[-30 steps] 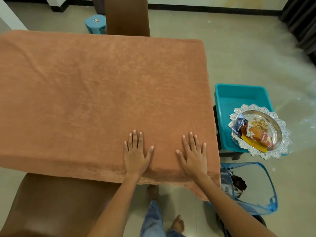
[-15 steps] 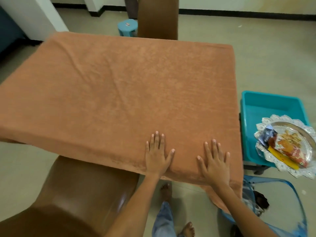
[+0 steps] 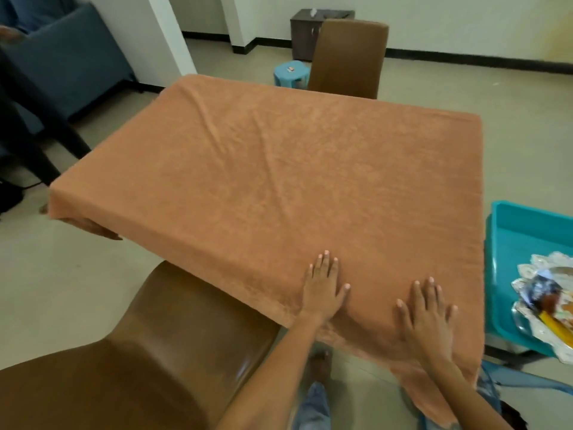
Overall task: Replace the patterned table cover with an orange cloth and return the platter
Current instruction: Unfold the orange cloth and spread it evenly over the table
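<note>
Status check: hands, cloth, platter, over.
Left hand and right hand both flat on orange cloth, near edge. Cloth covers table, some creases. Platter not yet returned, sits on teal bin at right. Nothing on the cloth.

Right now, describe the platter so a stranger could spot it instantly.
Start at the table under the orange cloth. Past its right side sits a teal tub, and the platter rests on the tub's near right part. It alone is silver with a scalloped rim, holding snack packets.

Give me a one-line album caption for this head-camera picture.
Both hands, left and right, press flat on the orange cloth; the platter waits in a teal tub.
</note>
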Motion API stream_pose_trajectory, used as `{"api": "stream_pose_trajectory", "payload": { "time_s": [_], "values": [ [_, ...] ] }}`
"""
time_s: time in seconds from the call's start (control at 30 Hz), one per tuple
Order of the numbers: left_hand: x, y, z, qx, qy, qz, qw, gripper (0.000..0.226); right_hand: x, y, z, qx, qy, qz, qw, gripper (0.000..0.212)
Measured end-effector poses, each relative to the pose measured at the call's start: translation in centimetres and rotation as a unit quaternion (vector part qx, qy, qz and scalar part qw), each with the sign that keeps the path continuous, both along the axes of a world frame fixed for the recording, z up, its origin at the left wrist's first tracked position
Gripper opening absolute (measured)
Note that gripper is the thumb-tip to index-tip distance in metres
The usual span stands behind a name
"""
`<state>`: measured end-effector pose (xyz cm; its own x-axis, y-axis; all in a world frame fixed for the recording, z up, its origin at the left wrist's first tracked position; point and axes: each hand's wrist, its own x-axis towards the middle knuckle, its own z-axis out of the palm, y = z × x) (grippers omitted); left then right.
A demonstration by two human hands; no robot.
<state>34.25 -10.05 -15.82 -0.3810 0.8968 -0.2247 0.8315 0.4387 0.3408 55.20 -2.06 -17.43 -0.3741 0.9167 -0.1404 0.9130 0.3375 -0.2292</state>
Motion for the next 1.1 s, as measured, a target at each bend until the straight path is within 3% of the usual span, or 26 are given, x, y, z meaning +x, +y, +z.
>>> {"api": "stream_pose_trajectory", "payload": {
  "time_s": [0.13, 0.43, 0.73, 0.9, 1.1],
  "values": [
    [0.1, -2.3, 2.4, 0.061, -0.054, 0.037, 0.996, 0.053, -2.5, -1.6, 2.4, 0.009, 0.031, 0.02, 0.999, 0.041],
    [-3.6, -15.6, 9.8, 0.174, -0.045, 0.178, 0.968, 0.031, -13.4, -13.1, 9.9, -0.048, 0.092, 0.137, 0.985, 0.029],
    [-17.7, -34.1, 15.0, 0.209, -0.019, 0.264, 0.941, 0.045, -28.3, -30.0, 14.3, -0.06, 0.149, 0.215, 0.963, 0.023],
    [-27.1, -44.8, 16.6, 0.195, 0.0, 0.219, 0.956, 0.037, -39.9, -41.0, 16.3, -0.074, 0.198, 0.198, 0.957, 0.02],
    [-36.2, -54.6, 17.3, 0.206, 0.004, 0.239, 0.949, 0.037, -51.0, -49.3, 15.9, -0.1, 0.205, 0.223, 0.948, 0.02]
  ]
}}
